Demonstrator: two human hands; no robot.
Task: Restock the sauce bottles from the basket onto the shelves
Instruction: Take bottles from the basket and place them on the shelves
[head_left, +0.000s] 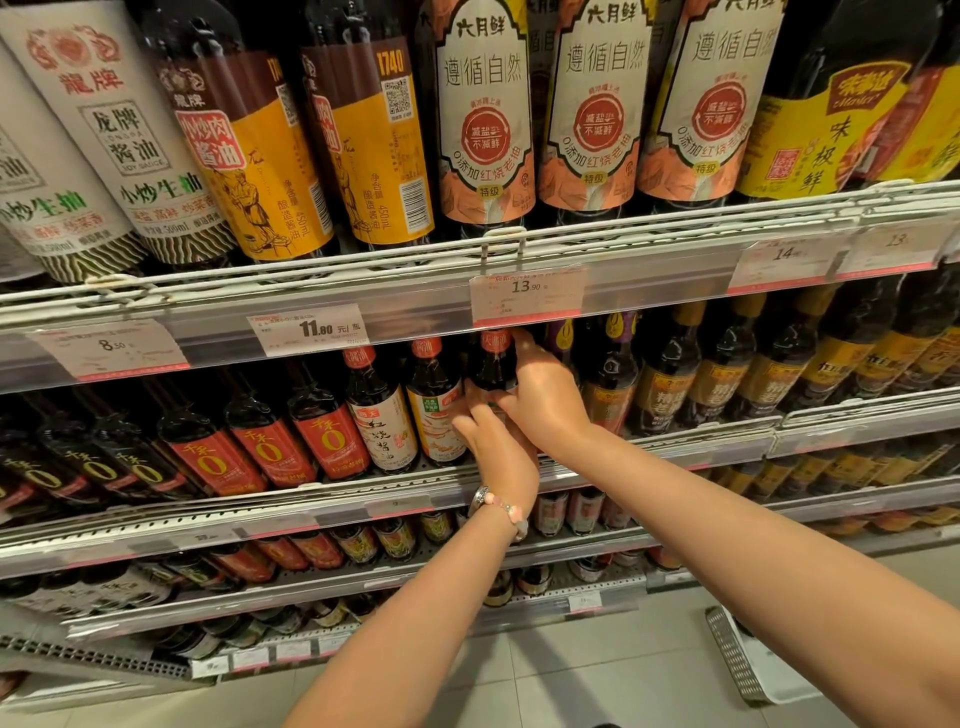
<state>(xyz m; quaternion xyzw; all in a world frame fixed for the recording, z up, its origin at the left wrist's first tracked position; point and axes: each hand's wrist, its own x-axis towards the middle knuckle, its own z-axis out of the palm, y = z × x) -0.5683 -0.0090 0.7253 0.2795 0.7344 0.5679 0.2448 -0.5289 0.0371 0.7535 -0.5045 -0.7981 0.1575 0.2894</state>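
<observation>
Both hands – left hand, right hand – hold a dark sauce bottle under the 13.90 price tag; placing seems underway – basket contents unseen

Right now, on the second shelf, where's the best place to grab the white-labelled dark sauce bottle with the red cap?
Grip the white-labelled dark sauce bottle around its narrow neck below the red cap, coming from the front. Neighbouring bottles stand close on both sides and the shelf rail crosses its base, so the body is hemmed in.

Price tags along the rail edges — beaded bracelet, pale floor tiles below.
</observation>
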